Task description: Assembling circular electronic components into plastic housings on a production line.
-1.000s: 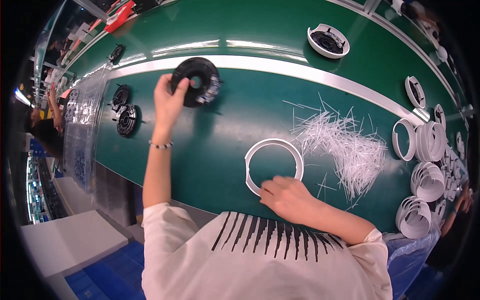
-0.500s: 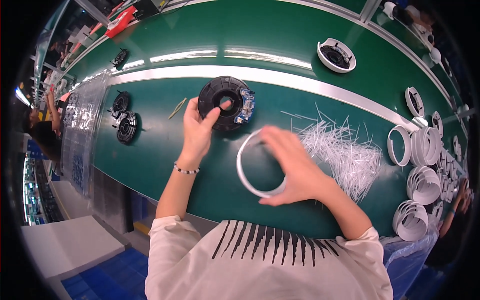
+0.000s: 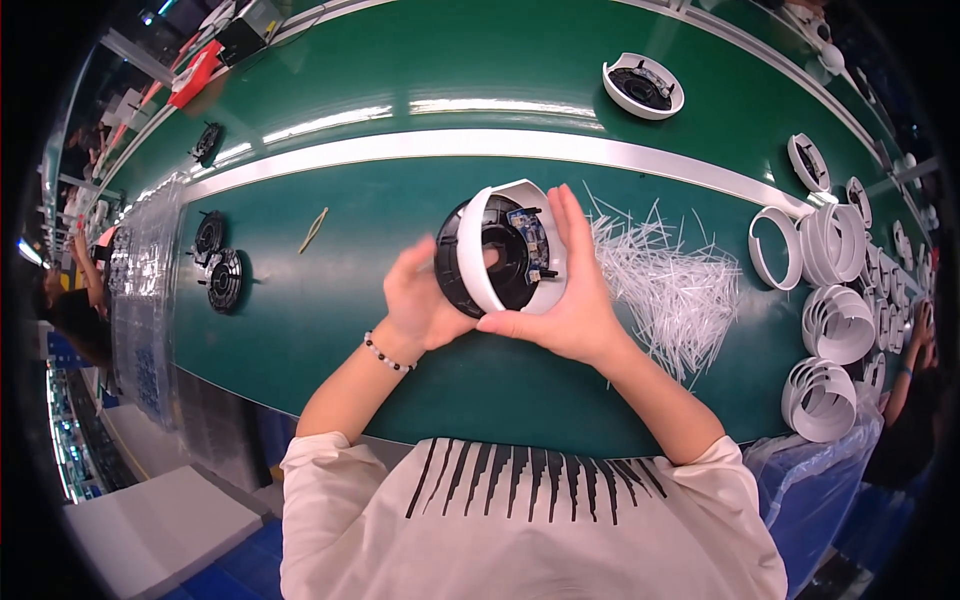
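Observation:
In front of me, above the green bench, my left hand holds a round black plastic base from its left side. One fingertip shows through the hole in its middle. A small blue circuit board is fixed on the base's right part. My right hand grips a white plastic ring by its right side, thumb below and fingers along the far side. The ring sits around the base, tilted, with part of the black rim sticking out at the left.
A pile of thin white strips lies right of my hands. White rings stand stacked at the far right. Black bases and yellowish tweezers lie at the left. A ringed base rests beyond the metal rail.
My right hand has brought the white ring up and left onto the black base; they were apart before. My left hand has turned the base and moved slightly right and down.

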A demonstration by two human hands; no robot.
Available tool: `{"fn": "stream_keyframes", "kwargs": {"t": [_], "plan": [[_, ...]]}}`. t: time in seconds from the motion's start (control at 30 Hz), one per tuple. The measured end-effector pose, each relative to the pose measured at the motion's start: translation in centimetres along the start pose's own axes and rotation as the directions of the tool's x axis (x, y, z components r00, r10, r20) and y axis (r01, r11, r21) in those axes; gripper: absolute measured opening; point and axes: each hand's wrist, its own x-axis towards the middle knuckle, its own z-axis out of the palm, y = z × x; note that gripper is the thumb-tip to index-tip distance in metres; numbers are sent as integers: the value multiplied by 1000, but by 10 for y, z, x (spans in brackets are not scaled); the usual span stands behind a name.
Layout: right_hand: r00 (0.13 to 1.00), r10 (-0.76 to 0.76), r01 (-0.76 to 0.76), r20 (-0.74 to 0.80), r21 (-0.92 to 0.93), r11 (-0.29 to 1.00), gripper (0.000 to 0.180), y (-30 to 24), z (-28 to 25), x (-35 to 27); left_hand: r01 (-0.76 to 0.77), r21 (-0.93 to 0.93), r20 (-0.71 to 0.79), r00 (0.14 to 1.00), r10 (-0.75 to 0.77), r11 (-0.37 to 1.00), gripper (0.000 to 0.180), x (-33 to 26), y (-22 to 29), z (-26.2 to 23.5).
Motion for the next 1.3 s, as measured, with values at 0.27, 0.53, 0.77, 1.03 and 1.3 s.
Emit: {"fn": "stream_keyframes", "kwargs": {"t": [0.27,0.53,0.77,1.03,1.3], "plan": [[999,-25,24,-22,-43,999,129,-15,-10,-1,-11,168,-298,953,61,986,55,27,-2,17],[986,-162,142,-38,-310,940,123,-18,-22,1,-67,161,-280,954,110,985,50,46,-11,23],[962,-274,252,0,-394,884,120,-9,-34,5,-94,252,-188,972,144,963,61,49,-21,27],[969,-246,210,-16,-470,858,121,-15,-28,9,-45,165,49,998,37,985,73,42,-15,12],[934,-270,150,-233,-431,890,124,-1,-25,10,-202,274,94,979,182,940,59,61,-19,21]]}}
